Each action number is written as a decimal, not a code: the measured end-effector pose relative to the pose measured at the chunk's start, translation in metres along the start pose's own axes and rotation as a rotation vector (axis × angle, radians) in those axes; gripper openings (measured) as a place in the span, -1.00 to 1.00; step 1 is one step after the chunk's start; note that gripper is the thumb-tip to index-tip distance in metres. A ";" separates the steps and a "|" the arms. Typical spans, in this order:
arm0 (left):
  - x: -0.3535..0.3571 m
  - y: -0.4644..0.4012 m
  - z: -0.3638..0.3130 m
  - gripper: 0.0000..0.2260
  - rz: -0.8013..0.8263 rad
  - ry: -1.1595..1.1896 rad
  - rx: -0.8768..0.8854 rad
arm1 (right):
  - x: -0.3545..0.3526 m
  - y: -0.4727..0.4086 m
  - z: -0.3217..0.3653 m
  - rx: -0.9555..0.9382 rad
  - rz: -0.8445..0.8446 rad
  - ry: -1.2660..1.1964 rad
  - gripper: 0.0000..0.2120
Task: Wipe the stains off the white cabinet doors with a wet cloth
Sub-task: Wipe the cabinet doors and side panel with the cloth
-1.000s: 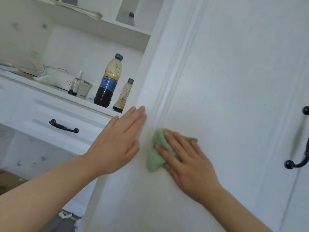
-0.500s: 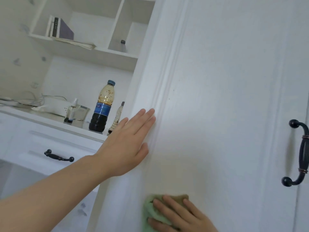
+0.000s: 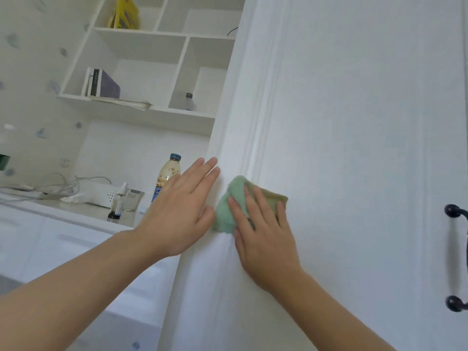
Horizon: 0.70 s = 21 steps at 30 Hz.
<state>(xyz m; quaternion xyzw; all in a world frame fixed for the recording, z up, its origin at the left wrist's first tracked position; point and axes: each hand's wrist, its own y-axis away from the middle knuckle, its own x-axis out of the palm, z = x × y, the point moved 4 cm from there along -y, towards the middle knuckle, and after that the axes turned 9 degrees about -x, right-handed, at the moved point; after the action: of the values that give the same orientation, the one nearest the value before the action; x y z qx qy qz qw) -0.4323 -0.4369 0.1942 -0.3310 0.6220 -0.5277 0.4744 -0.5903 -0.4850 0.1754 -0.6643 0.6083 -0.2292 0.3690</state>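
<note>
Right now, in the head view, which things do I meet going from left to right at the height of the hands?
White box → small dropper bottle → left hand → green cloth → right hand → black door handle.

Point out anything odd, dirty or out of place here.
The green cloth under the right hand has a brownish soiled corner. On the white counter, the blue-capped plastic bottle is spotted with dark flecks inside. Loose papers overhang the shelf.

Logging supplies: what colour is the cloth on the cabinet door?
Light green cloth, with a brownish-tan far edge; seen in the head view.
</note>
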 end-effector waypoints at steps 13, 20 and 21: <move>0.007 0.002 -0.002 -0.30 0.114 0.058 -0.097 | -0.002 -0.031 -0.026 0.131 -0.014 0.049 -0.46; 0.017 0.021 -0.001 -0.36 0.174 0.004 -0.063 | 0.010 0.055 0.050 -0.298 0.094 -0.051 -0.49; 0.017 0.020 -0.001 -0.34 0.194 -0.001 -0.062 | 0.009 0.045 0.037 -0.297 0.084 -0.059 -0.50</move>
<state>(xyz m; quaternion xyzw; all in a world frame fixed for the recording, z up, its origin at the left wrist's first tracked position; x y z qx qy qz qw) -0.4367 -0.4480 0.1707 -0.2840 0.6669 -0.4596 0.5132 -0.5899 -0.4857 0.1160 -0.6918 0.6518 -0.1016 0.2938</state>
